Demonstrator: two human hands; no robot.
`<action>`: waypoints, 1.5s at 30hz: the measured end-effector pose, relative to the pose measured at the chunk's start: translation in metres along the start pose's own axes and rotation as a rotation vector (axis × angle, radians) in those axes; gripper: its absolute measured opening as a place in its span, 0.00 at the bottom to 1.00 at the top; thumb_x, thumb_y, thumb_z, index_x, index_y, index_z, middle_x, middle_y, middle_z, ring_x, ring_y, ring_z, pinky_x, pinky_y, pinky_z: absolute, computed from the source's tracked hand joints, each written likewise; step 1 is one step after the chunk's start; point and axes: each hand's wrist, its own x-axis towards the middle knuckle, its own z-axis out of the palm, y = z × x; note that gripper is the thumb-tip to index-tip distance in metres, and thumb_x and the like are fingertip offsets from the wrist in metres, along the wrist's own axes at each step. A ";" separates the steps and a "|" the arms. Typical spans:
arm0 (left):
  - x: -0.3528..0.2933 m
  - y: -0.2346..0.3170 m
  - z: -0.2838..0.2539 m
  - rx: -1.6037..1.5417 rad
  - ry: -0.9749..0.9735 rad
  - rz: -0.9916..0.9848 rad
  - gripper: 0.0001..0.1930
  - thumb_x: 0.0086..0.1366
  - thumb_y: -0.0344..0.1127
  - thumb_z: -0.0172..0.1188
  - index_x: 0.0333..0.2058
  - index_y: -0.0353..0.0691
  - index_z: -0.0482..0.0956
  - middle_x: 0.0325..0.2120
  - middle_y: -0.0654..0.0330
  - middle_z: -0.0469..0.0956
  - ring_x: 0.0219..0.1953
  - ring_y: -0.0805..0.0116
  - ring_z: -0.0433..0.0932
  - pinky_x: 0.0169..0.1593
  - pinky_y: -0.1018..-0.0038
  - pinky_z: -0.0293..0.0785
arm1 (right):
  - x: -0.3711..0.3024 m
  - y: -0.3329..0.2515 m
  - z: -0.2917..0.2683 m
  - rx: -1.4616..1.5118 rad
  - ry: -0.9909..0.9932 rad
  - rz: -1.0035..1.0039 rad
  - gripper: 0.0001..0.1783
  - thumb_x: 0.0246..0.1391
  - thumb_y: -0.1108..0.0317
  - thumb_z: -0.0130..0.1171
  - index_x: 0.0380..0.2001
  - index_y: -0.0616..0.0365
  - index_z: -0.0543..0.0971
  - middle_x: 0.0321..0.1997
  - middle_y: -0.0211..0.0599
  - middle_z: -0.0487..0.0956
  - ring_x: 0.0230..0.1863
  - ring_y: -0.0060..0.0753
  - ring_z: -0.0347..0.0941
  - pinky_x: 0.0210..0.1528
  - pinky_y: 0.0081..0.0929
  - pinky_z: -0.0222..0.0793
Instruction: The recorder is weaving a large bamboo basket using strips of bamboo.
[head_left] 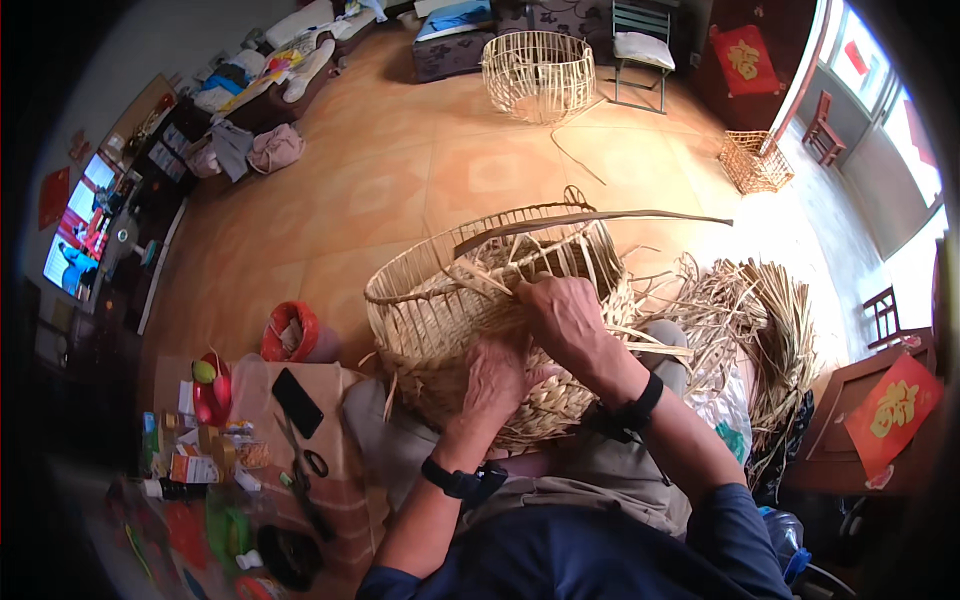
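Both hands work 1 half-woven basket [480,320] on the lap: left hand [497,380] presses its side, right hand [565,315] apparently pinches a strip. 2 more baskets stand at 12 and 2 o'clock.

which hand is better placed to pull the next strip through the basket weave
Probably the right hand: its fingers sit at the loose strips by the unfinished basket rim. The left hand lies flat on the woven side, seemingly steadying it.
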 end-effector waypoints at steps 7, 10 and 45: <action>-0.006 -0.007 0.014 0.087 -0.037 -0.045 0.32 0.52 0.55 0.75 0.47 0.37 0.79 0.41 0.52 0.82 0.47 0.48 0.80 0.51 0.54 0.73 | -0.004 -0.004 -0.023 0.277 -0.197 0.274 0.12 0.54 0.68 0.66 0.41 0.57 0.82 0.34 0.51 0.82 0.37 0.56 0.81 0.38 0.46 0.76; -0.011 -0.001 0.012 0.199 -0.020 -0.090 0.30 0.52 0.52 0.76 0.47 0.40 0.78 0.38 0.54 0.81 0.44 0.49 0.81 0.51 0.55 0.71 | -0.010 -0.004 -0.030 0.379 -0.170 0.266 0.20 0.56 0.70 0.67 0.52 0.59 0.81 0.37 0.50 0.82 0.38 0.55 0.82 0.41 0.41 0.78; -0.018 0.006 -0.012 -0.111 0.020 -0.140 0.34 0.47 0.31 0.79 0.56 0.46 0.78 0.44 0.56 0.85 0.49 0.51 0.81 0.58 0.59 0.74 | -0.046 -0.006 -0.061 0.560 -0.318 0.719 0.20 0.60 0.58 0.70 0.37 0.67 0.79 0.21 0.47 0.75 0.23 0.35 0.68 0.29 0.38 0.67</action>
